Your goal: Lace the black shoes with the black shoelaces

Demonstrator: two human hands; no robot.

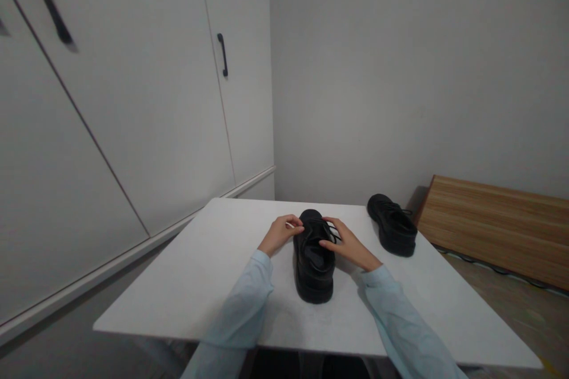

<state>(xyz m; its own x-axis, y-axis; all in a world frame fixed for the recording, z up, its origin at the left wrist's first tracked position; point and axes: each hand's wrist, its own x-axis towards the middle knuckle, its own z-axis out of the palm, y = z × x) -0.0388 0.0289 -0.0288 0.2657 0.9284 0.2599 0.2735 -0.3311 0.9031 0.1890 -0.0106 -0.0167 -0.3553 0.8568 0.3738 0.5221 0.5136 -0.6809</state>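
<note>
A black lace-up shoe (314,272) stands upright on the white table, its toe pointing away from me and its heel towards me. At its left side is my left hand (281,235), thumb and fingertips close together by the lacing; whatever is between them is too small to make out. My right hand (349,247) touches the shoe's right side, with thumb and index finger apart. Black shoelace (334,235) loops show between that thumb and finger. A matching black shoe (393,228) stands farther right, near the table's far right edge, apart from both hands.
The white table (213,272) reaches towards a corner. White cabinet doors with a dark handle (223,55) rise at the left, and a grey wall (400,70) stands behind. Beyond the table's right edge lies a wood-grain panel (498,225).
</note>
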